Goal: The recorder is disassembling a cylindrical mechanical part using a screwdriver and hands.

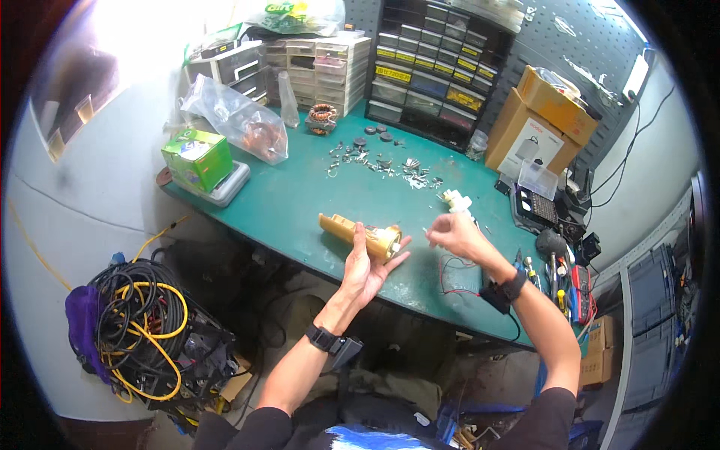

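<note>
My left hand (364, 274) holds a gold-coloured appliance housing (346, 229) above the front part of the green bench. The thumb lies over the housing and the fingers reach beneath its rounded end, where white and metal parts show inside. To the right, apart from the housing, my right hand (455, 234) is closed in a pinch. A small pale piece (426, 231) pokes out at its fingertips, too small to name. Just behind that hand lies a white plastic part (456, 201). Thin red and black leads (444, 289) rest on the bench below the right wrist.
Loose screws and small metal parts (412, 174) are scattered mid-bench, with a copper-wound coil (322, 118) behind. A green box (196, 159) stands at left. Drawer cabinets (431, 71) line the back; hand tools and a red multimeter (581, 292) lie at right. Coiled cables (142, 322) fill the lower left.
</note>
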`<state>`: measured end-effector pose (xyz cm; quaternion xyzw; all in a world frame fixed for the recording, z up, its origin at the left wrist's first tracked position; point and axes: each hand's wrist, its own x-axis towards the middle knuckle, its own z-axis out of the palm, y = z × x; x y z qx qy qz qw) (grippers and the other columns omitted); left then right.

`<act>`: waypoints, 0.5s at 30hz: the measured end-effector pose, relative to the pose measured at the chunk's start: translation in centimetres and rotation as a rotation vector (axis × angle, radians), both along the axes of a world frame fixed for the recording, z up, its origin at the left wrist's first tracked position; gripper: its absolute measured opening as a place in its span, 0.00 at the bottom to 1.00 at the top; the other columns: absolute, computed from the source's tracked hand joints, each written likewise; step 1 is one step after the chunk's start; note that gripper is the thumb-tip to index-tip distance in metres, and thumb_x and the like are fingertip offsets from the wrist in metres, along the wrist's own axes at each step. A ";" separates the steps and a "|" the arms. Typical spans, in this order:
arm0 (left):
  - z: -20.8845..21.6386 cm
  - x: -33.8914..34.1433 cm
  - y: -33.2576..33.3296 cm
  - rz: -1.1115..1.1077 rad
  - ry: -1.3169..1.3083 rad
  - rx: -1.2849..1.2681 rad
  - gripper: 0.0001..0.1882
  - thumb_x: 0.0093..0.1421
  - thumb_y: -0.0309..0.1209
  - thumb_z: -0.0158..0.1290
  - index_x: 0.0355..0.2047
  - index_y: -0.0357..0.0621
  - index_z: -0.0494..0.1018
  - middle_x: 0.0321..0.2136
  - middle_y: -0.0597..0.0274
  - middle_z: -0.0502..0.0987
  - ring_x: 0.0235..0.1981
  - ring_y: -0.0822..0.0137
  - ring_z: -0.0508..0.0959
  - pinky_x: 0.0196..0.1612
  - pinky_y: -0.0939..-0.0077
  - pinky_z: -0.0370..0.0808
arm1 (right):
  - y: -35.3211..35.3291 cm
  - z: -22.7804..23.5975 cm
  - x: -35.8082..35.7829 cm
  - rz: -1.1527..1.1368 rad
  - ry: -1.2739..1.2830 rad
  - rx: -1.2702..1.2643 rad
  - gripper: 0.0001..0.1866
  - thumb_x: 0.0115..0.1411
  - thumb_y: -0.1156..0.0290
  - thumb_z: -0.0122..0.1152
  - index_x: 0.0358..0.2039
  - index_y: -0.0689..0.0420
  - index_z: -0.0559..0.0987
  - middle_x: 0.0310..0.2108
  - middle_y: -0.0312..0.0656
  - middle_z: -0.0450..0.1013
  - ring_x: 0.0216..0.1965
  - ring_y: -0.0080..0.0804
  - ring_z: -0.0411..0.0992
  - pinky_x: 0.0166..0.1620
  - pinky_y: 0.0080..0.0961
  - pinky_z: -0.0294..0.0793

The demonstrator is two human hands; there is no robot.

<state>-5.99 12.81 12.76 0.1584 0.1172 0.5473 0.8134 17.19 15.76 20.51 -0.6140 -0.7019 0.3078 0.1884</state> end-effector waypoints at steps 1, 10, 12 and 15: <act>0.0 -0.1 0.0 -0.008 0.002 0.002 0.33 0.70 0.60 0.42 0.58 0.44 0.62 0.59 0.46 0.71 0.64 0.37 0.70 0.66 0.36 0.69 | 1.0 0.5 0.1 -0.018 -0.057 0.031 0.15 0.61 0.62 0.65 0.36 0.63 0.85 0.28 0.44 0.83 0.33 0.29 0.81 0.42 0.29 0.79; -0.5 0.1 0.3 -0.011 0.041 0.028 0.34 0.70 0.61 0.40 0.60 0.45 0.61 0.60 0.47 0.70 0.65 0.40 0.69 0.65 0.33 0.69 | 1.6 1.2 -2.0 -0.069 0.080 0.283 0.19 0.63 0.64 0.68 0.48 0.64 0.81 0.34 0.45 0.82 0.35 0.28 0.80 0.42 0.28 0.80; 0.4 0.2 0.1 -0.013 0.070 0.043 0.31 0.72 0.61 0.40 0.58 0.47 0.63 0.60 0.50 0.70 0.63 0.47 0.72 0.64 0.39 0.71 | -0.9 1.4 -3.3 0.078 0.280 0.249 0.21 0.60 0.63 0.70 0.47 0.67 0.79 0.37 0.49 0.82 0.40 0.34 0.81 0.45 0.31 0.81; -0.8 -0.1 0.6 0.012 0.086 0.030 0.31 0.71 0.61 0.41 0.58 0.47 0.63 0.61 0.50 0.70 0.62 0.50 0.73 0.62 0.43 0.74 | -3.7 1.5 -5.6 0.108 0.302 0.196 0.26 0.58 0.62 0.73 0.48 0.67 0.74 0.38 0.48 0.81 0.39 0.33 0.80 0.45 0.30 0.80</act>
